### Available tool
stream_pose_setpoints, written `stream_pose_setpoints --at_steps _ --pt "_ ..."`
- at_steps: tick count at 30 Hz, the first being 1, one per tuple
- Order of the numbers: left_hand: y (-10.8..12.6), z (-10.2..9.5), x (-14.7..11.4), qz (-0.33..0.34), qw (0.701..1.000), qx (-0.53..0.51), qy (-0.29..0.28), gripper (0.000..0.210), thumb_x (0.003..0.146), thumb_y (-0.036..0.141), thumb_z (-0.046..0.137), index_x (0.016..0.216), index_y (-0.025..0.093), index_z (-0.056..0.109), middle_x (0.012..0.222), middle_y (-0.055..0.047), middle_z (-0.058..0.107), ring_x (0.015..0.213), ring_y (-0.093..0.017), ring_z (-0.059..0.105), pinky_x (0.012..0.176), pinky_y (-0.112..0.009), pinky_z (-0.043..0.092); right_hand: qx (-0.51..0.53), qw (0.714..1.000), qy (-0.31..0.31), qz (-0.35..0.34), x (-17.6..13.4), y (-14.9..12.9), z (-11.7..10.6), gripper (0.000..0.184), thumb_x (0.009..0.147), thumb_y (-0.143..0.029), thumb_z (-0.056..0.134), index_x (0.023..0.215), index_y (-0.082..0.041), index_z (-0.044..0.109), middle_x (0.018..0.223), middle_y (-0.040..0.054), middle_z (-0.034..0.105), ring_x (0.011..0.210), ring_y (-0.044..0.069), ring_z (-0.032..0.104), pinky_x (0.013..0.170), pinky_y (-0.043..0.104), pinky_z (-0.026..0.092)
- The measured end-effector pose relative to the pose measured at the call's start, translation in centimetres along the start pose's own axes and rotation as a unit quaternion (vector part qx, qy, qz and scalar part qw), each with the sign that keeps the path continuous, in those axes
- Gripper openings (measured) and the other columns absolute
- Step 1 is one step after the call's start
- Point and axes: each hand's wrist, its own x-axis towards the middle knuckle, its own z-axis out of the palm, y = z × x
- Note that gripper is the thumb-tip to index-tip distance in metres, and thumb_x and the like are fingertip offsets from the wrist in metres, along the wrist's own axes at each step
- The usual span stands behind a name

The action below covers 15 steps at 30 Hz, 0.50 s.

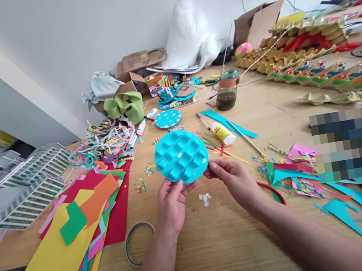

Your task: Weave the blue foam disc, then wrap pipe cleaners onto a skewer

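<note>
A round turquoise paper disc (183,146) with rows of raised, folded strips is held up above the table, tilted toward me. Two small white squares sit on its face. My left hand (173,205) pinches the disc's bottom edge between thumb and fingers. At the lower right edge, my right hand (230,175) has thumb and forefinger closed on the rim. Several small white pieces (205,199) lie on the wood just below the disc. Behind it rests a flat turquoise disc with white spots (168,118).
Coloured paper sheets (77,220) and a tape roll (139,244) lie left. A glue bottle (222,132), a wooden stick (246,139) and a lidded glass jar (228,90) stand or lie beyond my right hand. Paper scraps (297,172) and egg cartons (309,55) spread right.
</note>
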Motion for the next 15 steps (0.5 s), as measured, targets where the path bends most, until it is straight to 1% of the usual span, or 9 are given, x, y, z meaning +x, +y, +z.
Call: stream_pose_setpoints --at_steps 2,4,6,8,9,10,12,13,15 --pt "0.1 -0.1 0.1 0.008 1.000 0.005 0.011 0.011 0.074 0.018 0.065 0.085 0.016 0.064 0.087 -0.003 0.070 0.087 -0.020 0.065 0.085 -0.042 0.049 -0.024 0.999 0.036 -0.028 0.0 -0.2 -0.1 0.031 0.082 -0.045 0.056 0.091 -0.016 0.063 0.076 0.0062 0.068 0.070 0.017 0.060 0.068 0.034 0.049" --pt "0.2 -0.1 0.1 0.014 1.000 0.015 0.017 0.012 0.072 0.019 0.066 0.084 0.016 0.065 0.087 -0.003 0.070 0.087 -0.020 0.065 0.083 -0.040 0.049 -0.063 0.991 0.090 -0.072 -0.1 -0.5 -0.2 0.030 0.087 -0.041 0.049 0.105 -0.018 0.056 0.078 0.0061 0.068 0.068 0.016 0.060 0.065 0.034 0.049" --pt "0.3 -0.1 0.1 0.018 0.999 0.029 0.024 0.013 0.071 0.020 0.067 0.083 0.016 0.065 0.087 -0.003 0.070 0.084 -0.019 0.065 0.080 -0.038 0.051 -0.114 0.976 0.138 -0.125 -0.5 -1.0 -0.2 0.032 0.090 -0.034 0.045 0.119 -0.022 0.045 0.080 0.0042 0.068 0.067 0.016 0.060 0.066 0.034 0.048" --pt "0.2 -0.1 0.0 0.015 0.999 0.044 0.025 0.014 0.071 0.021 0.067 0.083 0.016 0.066 0.085 -0.003 0.070 0.081 -0.018 0.065 0.076 -0.035 0.051 -0.161 0.959 0.160 -0.172 -0.9 -1.5 -0.1 0.035 0.091 -0.028 0.045 0.125 -0.024 0.037 0.081 0.0023 0.067 0.068 0.015 0.060 0.067 0.034 0.048" --pt "0.1 -0.1 -0.1 0.009 0.998 0.052 0.023 0.014 0.071 0.021 0.067 0.084 0.016 0.066 0.084 -0.003 0.070 0.078 -0.017 0.065 0.074 -0.034 0.052 -0.185 0.950 0.161 -0.193 -1.1 -1.8 -0.1 0.033 0.091 -0.026 0.045 0.122 -0.024 0.037 0.081 0.0018 0.067 0.070 0.015 0.060 0.068 0.033 0.048" --pt "0.1 -0.1 -0.1 0.002 0.998 0.060 0.019 0.015 0.071 0.022 0.067 0.084 0.015 0.066 0.082 -0.003 0.070 0.076 -0.017 0.065 0.072 -0.033 0.052 -0.214 0.940 0.157 -0.213 -1.3 -2.0 -0.1 0.027 0.091 -0.025 0.045 0.117 -0.024 0.041 0.081 0.0016 0.066 0.071 0.016 0.061 0.068 0.033 0.048" --pt "-0.1 -0.1 -0.3 -0.013 0.997 0.077 0.006 0.015 0.071 0.022 0.066 0.084 0.015 0.066 0.080 -0.004 0.069 0.071 -0.016 0.064 0.067 -0.031 0.052 -0.282 0.913 0.137 -0.260 -1.6 -2.2 -0.1 0.011 0.090 -0.021 0.046 0.101 -0.023 0.048 0.081 0.0022 0.065 0.075 0.016 0.060 0.068 0.032 0.048" --pt "-0.1 -0.1 -0.4 -0.017 0.996 0.086 0.000 0.014 0.071 0.022 0.065 0.083 0.014 0.066 0.078 -0.003 0.069 0.068 -0.015 0.063 0.065 -0.030 0.051 -0.318 0.896 0.123 -0.284 -1.6 -2.4 -0.2 0.007 0.090 -0.020 0.046 0.095 -0.022 0.051 0.082 0.0028 0.064 0.078 0.017 0.059 0.070 0.032 0.047" --pt "-0.1 -0.1 -0.5 -0.020 0.995 0.102 -0.008 0.012 0.071 0.022 0.064 0.079 0.014 0.066 0.073 -0.002 0.067 0.063 -0.014 0.061 0.060 -0.028 0.050 -0.376 0.864 0.103 -0.320 -1.5 -2.6 -0.4 0.009 0.090 -0.018 0.046 0.089 -0.021 0.054 0.085 0.0044 0.062 0.082 0.019 0.055 0.073 0.033 0.045"
